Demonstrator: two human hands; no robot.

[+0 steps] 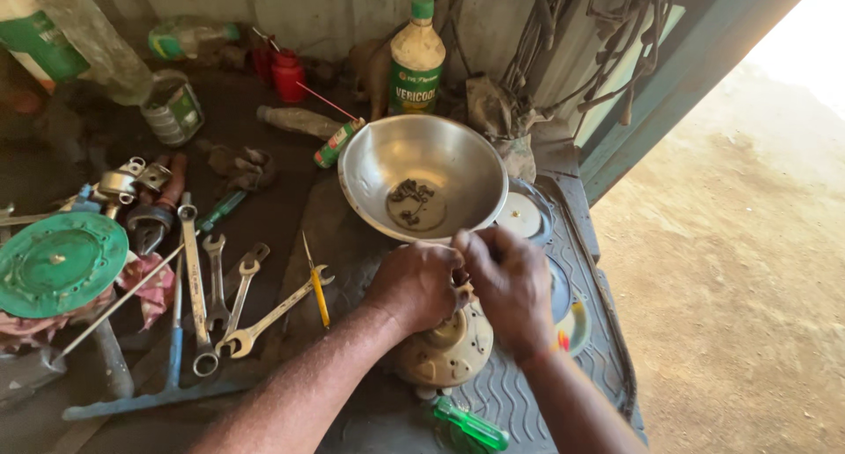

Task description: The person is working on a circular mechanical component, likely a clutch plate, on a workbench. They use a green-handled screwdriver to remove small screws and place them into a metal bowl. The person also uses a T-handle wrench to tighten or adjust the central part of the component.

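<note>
We see both hands, the left hand (pixel 415 285) and the right hand (pixel 509 289), touching each other over a round tan metal housing (pixel 449 344) on a ribbed grey rubber mat (pixel 528 401). Just behind them stands a steel bowl (pixel 422 177), with a green-capped plastic bottle (pixel 415 62) behind it. Left of the hands lie several steel spanners (pixel 224 291), farther left a green round lid (pixel 60 262), and a green-handled screwdriver (pixel 471 425) lies in front of the housing.

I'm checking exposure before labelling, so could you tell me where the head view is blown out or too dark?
Head view: the sandy ground outside is overexposed, white at the top right corner; the bench's far left side sits in deep shadow; the steel bowl shows soft glare on its rim; both the left hand and right hand are evenly lit and sharp.
</note>
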